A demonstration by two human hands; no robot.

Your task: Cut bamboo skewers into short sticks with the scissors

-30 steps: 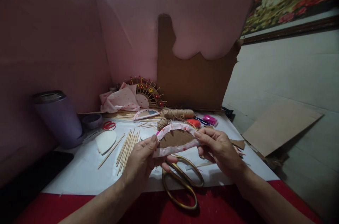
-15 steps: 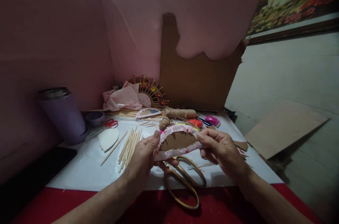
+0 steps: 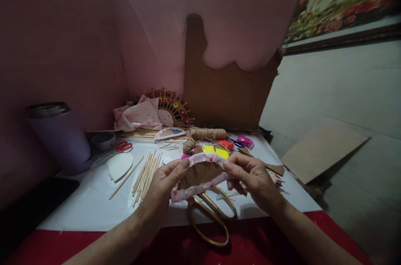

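Note:
Between my hands is a half-round cardboard piece (image 3: 200, 174), its edge wrapped in white fabric with red dots. My left hand (image 3: 164, 183) pinches its left end, thumb on top and fingers beneath. At the right end, my right hand (image 3: 255, 177) grips the border between thumb and fingers. Below the piece lie large scissors with bronze-coloured handles (image 3: 208, 223); their blades are hidden. A bundle of thin wooden sticks (image 3: 145, 177) rests on the white sheet left of my left hand.
Behind are a twine roll (image 3: 206, 133), a twine ball (image 3: 189, 145), red scissors (image 3: 124, 146), pink fabric (image 3: 138, 113) and a decorated fan-shaped piece (image 3: 180, 108). A purple tumbler (image 3: 61, 137) stands left. Pink-covered cardboard walls (image 3: 150, 26) rise behind the table.
The view has shifted slightly, so most things appear further left. The fabric-edged piece has tilted a little, its left end lower. Both hands keep their hold.

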